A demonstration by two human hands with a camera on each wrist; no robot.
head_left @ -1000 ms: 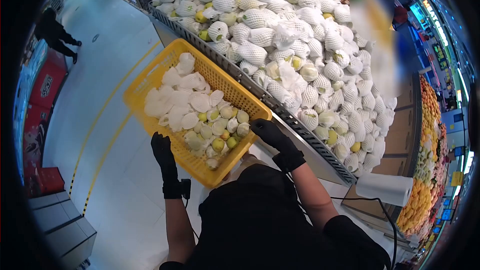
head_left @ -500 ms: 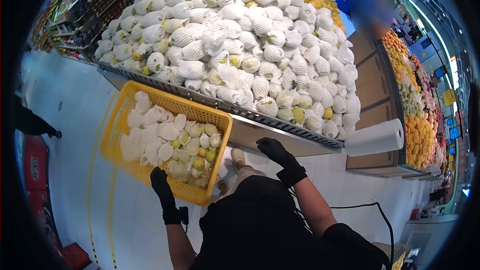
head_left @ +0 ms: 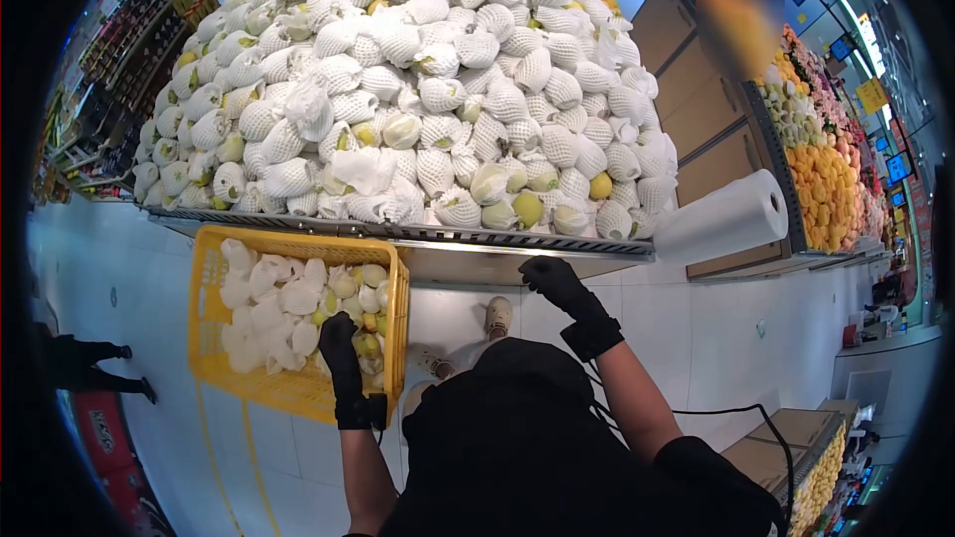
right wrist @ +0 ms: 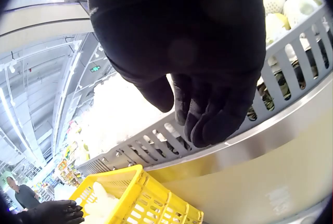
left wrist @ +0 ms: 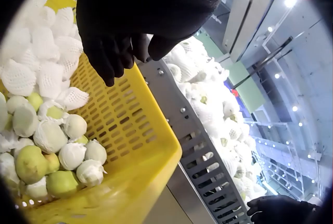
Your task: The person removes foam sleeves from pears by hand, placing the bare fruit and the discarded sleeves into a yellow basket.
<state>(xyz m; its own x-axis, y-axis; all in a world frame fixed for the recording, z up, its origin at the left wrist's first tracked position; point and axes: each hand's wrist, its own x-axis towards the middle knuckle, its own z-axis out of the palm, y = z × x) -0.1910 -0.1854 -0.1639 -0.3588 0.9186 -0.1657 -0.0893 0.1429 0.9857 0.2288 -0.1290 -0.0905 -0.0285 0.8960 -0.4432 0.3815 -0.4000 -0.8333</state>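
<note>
My left hand (head_left: 341, 353), in a black glove, hangs over the near side of a yellow plastic crate (head_left: 396, 338) with its fingers loosely bent and nothing in them. Inside the crate lie crumpled white foam net sleeves (head_left: 269, 323) and, toward its right end, several green-yellow fruits (left wrist: 31, 164), some wrapped in thin white film. My right hand (head_left: 557, 283), gloved too, hovers in front of the display stand's slotted grey rail (head_left: 497, 241), right of the crate. Its relaxed fingers (right wrist: 223, 122) hold nothing in the right wrist view.
A big heap of fruit in white foam nets (head_left: 418, 89) fills the stand behind the rail. At its right corner sits a roll of clear plastic bags (head_left: 721, 217). Orange fruit (head_left: 831, 194) is stacked farther right. A person in dark clothes (head_left: 95, 363) is at far left.
The head view has swung right, so crate and heap sit farther left in it. My right hand has come away from the crate's rim; my left now overlaps the crate's near side.
</note>
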